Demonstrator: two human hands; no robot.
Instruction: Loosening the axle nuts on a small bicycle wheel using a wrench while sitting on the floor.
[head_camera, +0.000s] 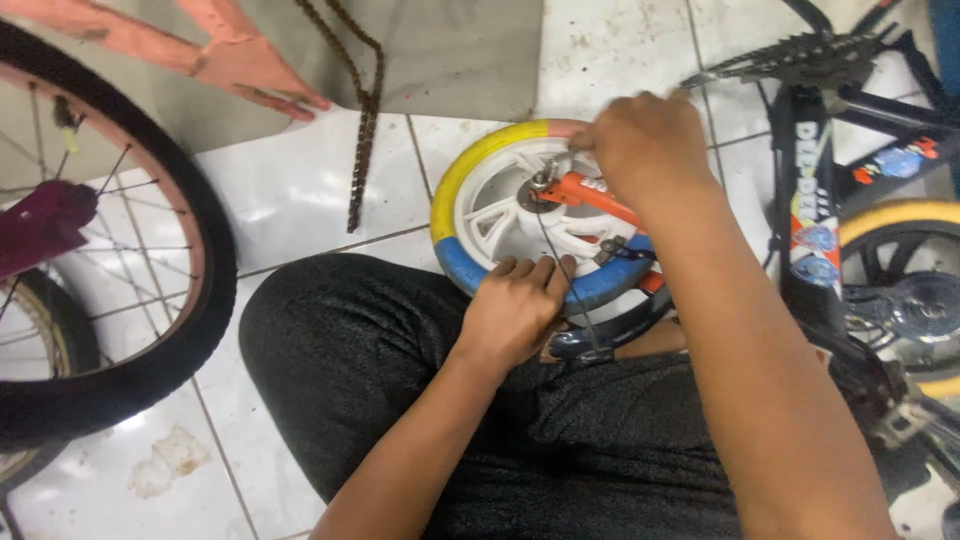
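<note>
The white tiled floor (300, 190) carried a grey mat (450, 50), a loose bicycle chain (365, 110) and a spoked black-tyred wheel (150, 300).

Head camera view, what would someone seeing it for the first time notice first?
The small wheel at centre stands out, white-spoked with a yellow, pink and blue tyre, resting against the person's knee. The left hand grips its lower rim while the right hand works at its top edge, above an orange fork at the hub. A large black bicycle wheel fills the left, with a chain hanging above the tiled floor.
</note>
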